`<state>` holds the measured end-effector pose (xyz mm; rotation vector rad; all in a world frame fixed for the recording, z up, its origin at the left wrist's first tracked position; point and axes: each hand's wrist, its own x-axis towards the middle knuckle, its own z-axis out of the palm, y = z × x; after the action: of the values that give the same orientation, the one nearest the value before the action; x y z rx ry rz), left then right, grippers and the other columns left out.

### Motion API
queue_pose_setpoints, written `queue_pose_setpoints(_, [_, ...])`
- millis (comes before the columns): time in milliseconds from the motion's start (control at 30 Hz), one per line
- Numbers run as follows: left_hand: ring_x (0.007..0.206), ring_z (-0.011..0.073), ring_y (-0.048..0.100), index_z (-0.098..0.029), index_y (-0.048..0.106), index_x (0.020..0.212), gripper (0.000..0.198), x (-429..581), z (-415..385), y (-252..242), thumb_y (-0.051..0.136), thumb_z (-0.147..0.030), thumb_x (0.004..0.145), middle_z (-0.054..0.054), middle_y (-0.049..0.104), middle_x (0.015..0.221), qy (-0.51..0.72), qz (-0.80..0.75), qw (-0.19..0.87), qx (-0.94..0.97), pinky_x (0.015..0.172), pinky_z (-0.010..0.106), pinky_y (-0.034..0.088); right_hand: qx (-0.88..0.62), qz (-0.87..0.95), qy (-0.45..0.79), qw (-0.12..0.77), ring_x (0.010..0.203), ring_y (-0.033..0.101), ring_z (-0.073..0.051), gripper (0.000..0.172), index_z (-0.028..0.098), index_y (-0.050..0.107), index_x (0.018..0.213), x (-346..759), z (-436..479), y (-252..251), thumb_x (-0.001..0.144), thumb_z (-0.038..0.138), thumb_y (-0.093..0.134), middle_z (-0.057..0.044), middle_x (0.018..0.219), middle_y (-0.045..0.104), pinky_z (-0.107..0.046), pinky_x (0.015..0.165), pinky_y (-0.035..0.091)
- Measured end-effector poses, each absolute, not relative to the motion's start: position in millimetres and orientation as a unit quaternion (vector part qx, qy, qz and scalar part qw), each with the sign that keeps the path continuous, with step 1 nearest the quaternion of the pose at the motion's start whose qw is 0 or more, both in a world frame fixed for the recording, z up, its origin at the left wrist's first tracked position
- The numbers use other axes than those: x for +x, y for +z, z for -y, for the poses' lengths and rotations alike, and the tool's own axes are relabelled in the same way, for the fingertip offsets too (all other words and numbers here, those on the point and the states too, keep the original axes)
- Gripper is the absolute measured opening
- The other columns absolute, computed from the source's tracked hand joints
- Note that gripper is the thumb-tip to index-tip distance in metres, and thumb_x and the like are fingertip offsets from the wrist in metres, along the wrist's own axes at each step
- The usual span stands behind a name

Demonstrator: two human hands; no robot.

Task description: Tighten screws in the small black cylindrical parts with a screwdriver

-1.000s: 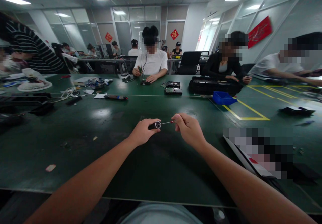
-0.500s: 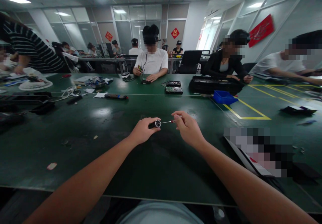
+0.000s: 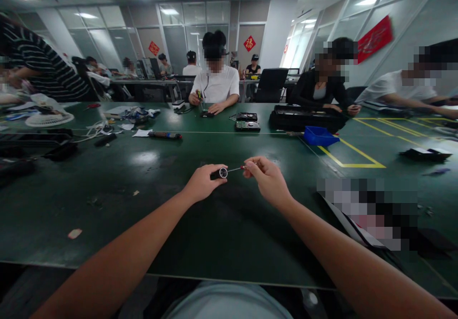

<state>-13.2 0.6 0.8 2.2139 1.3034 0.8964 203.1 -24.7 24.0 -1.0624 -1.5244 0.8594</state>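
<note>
Above the green table, my left hand grips a short black cylinder with a silver rim. Its round open end is turned to the right, and some inner parts show dimly inside. My right hand is closed on a screwdriver with a thin metal shaft and a red part near the fingers. The shaft points left, its tip at the rim of the cylinder; whether it touches anything inside I cannot tell. Most of the screwdriver's handle is hidden by my fingers.
Hard drives lie ahead, near a person in white working opposite. A blue bin and a long black casing stand to the right. A dark pen-like tool and a white fan part lie to the left.
The right fingers have curled slightly in around the screwdriver, and its shaft tilts a little more. Both hands still hold the same things. The whole view has shifted slightly.
</note>
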Motion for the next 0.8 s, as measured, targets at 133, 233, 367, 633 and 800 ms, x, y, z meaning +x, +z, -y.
queue_pose_setpoints(133, [0.107, 0.0235, 0.064, -0.025, 0.068, 0.122, 0.04, -12, 1, 2, 0.073, -0.028, 0.083, 0.004, 0.071, 0.116, 0.321, -0.464, 0.211, 0.798, 0.099, 0.04, 0.046, -0.439, 0.566, 0.409, 0.566, 0.069, 0.061, -0.017, 0.033, 0.019, 0.065, 0.09, 201, 19, 18, 0.088, 0.051, 0.058, -0.003, 0.075, 0.064, -0.035, 0.07, 0.052])
queue_pose_setpoints(233, [0.11, 0.0229, 0.062, -0.027, 0.067, 0.124, 0.041, -12, 1, 1, 0.073, -0.027, 0.083, 0.004, 0.07, 0.119, 0.343, -0.442, 0.222, 0.799, 0.101, 0.041, 0.045, -0.429, 0.498, 0.451, 0.604, 0.066, 0.059, -0.016, 0.034, 0.02, 0.065, 0.087, 199, 16, 14, 0.084, 0.054, 0.062, -0.002, 0.073, 0.061, -0.034, 0.067, 0.053])
queue_pose_setpoints(367, [0.113, 0.0225, 0.061, -0.029, 0.067, 0.123, 0.042, -14, -1, 0, 0.073, -0.026, 0.082, 0.004, 0.069, 0.121, 0.357, -0.422, 0.241, 0.798, 0.105, 0.042, 0.042, -0.43, 0.451, 0.54, 0.566, 0.058, 0.055, -0.017, 0.035, 0.022, 0.06, 0.082, 200, 13, 13, 0.085, 0.057, 0.057, 0.0, 0.065, 0.055, -0.036, 0.064, 0.054])
queue_pose_setpoints(633, [0.11, 0.0245, 0.061, -0.027, 0.066, 0.126, 0.042, -12, 2, 5, 0.07, -0.03, 0.085, 0.005, 0.07, 0.119, 0.307, -0.455, 0.215, 0.808, 0.099, 0.042, 0.045, -0.443, 0.461, 0.473, 0.606, 0.062, 0.056, -0.015, 0.032, 0.022, 0.061, 0.084, 200, 14, 12, 0.084, 0.054, 0.061, 0.0, 0.07, 0.057, -0.032, 0.061, 0.053])
queue_pose_setpoints(800, [0.108, 0.025, 0.062, -0.027, 0.065, 0.127, 0.043, -12, 3, 7, 0.07, -0.034, 0.085, 0.005, 0.07, 0.12, 0.304, -0.462, 0.208, 0.807, 0.099, 0.042, 0.045, -0.457, 0.52, 0.393, 0.605, 0.068, 0.059, -0.016, 0.031, 0.021, 0.061, 0.089, 200, 16, 10, 0.09, 0.051, 0.055, -0.002, 0.076, 0.062, -0.032, 0.064, 0.053])
